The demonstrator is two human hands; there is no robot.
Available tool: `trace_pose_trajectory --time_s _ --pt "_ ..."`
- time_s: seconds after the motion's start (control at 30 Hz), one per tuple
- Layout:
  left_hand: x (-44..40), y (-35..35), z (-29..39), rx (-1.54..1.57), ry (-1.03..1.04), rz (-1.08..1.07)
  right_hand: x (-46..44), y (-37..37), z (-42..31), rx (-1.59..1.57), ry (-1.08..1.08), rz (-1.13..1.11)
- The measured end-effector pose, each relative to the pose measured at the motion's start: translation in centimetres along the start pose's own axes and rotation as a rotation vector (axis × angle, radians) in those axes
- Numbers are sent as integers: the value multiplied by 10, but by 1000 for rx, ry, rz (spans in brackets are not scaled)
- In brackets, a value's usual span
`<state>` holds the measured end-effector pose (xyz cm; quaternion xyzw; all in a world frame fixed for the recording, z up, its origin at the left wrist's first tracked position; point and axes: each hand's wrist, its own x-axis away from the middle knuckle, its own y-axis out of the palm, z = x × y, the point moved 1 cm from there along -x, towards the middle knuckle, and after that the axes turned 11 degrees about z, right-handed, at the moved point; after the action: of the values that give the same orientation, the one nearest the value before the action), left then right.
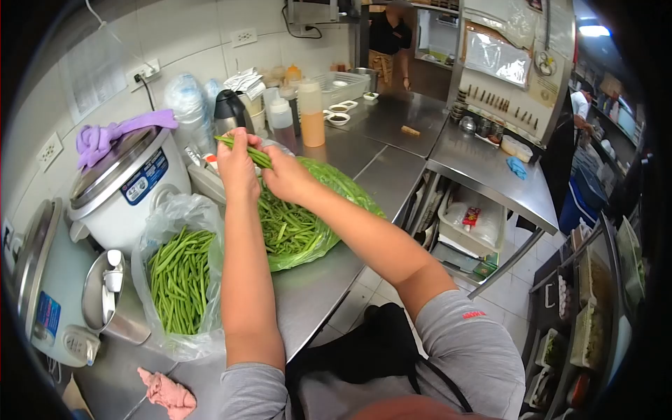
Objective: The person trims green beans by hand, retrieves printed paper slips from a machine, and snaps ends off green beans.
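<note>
Several green beans (253, 155) are held between my two hands, above the far part of a green plastic bag (336, 183). My left hand (239, 164) is closed round their left end, fingertips pinched together. Just right of it, my right hand (283, 173) has its fingers closed on the same beans. The green bag lies open and holds a heap of thin green pieces (287, 225). Left of my left forearm, a clear plastic bag (213, 245) stands open, full of long green beans (180, 280).
A white rice cooker (133, 189), a metal container (129, 322) and a second cooker (59, 308) stand left. Squeeze bottles (311, 115) and sauce bowls (339, 119) are behind. A pink cloth (166, 393) lies near the front. One person (389, 35) stands at the back, another (579, 105) at right.
</note>
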<state>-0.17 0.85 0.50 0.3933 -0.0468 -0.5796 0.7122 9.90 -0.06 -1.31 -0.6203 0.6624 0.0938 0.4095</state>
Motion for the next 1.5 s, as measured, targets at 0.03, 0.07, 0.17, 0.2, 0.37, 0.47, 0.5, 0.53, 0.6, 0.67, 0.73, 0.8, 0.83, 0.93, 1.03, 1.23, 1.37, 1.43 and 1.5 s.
trace_pose_trajectory --time_s 0.03,0.07,0.17,0.2,0.37,0.47,0.5,0.53,0.6,0.67,0.73,0.8,0.83,0.93,1.03,1.23,1.37,1.43,1.5 --pt "1 6 3 -14 50 42 -3 3 0 14 -15 14" --pt "3 12 5 -28 101 87 -6 3 0 27 -31 26" --pt "27 27 4 -73 203 300 9 -4 -7 129 -71 15" --pt "21 24 0 -52 145 262 7 -5 -10 139 -126 54" --pt "6 4 -11 167 -146 103 6 -3 -18 -18 -327 185" --pt "10 7 6 307 -18 196 9 -5 -12 -398 98 76" --pt "11 8 12 346 18 221 11 -6 -11 -531 305 25" --pt "10 7 16 385 45 226 12 -9 -10 -787 532 -15" --pt "10 7 18 375 83 226 16 -11 -4 -1133 718 -57" --pt "14 12 14 321 102 232 17 -6 1 -1392 804 -77" --pt "21 21 6 221 24 152 15 -6 -7 -1489 793 72" --pt "26 28 -4 150 -41 93 11 -5 -7 -1555 736 170" --pt "28 31 -11 129 -67 73 10 -4 -5 -1506 719 206" --pt "30 30 -16 99 -130 34 11 -3 1 -1435 683 222" --pt "26 24 -12 9 -186 -47 19 -10 1 -1402 736 118" --pt "27 14 5 -133 -311 -251 20 -41 8 -1041 693 139" --pt "24 8 11 -265 -321 -366 6 -64 3 -787 345 133" --pt "23 5 13 -287 -335 -379 3 -73 -13 -503 84 228" --pt "24 4 14 -344 -348 -384 0 -80 -19 -107 -291 328"
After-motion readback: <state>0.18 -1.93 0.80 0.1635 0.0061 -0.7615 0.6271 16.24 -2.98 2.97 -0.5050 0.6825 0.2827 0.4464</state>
